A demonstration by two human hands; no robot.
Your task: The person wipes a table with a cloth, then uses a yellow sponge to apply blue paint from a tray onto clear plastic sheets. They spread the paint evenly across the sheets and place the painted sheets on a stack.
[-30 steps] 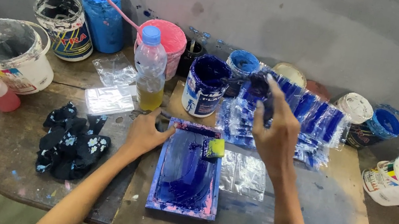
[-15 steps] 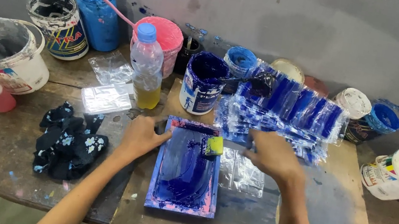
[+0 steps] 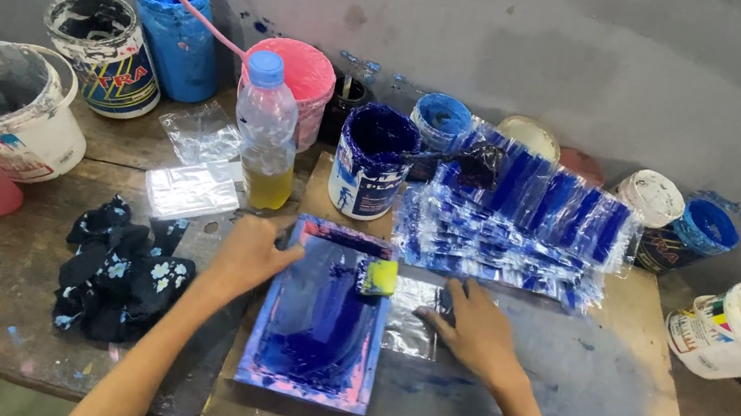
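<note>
R hand (image 3: 479, 331) has dropped from the blue-printed packet stack (image 3: 515, 221) onto a clear plastic sheet (image 3: 412, 315), fingers spread, pressing it flat. L hand (image 3: 253, 253), fingers together, steadies the blue-inked screen frame (image 3: 318, 323) w/ yellow sponge (image 3: 378, 278); paint tubs behind.

Dim, even light from above; soft shadows, mild glare on the plastic sheets (image 3: 516, 218), slight blur throughout.

Both forearms run off the bottom edge, so elbows stay unseen. The right hand (image 3: 477, 334) covers part of a clear plastic sheet (image 3: 410, 317). Behind the stack of blue-printed bags (image 3: 516, 218), several pots are partly hidden; one small dark pot (image 3: 347, 92) possibly holds a stick.
</note>
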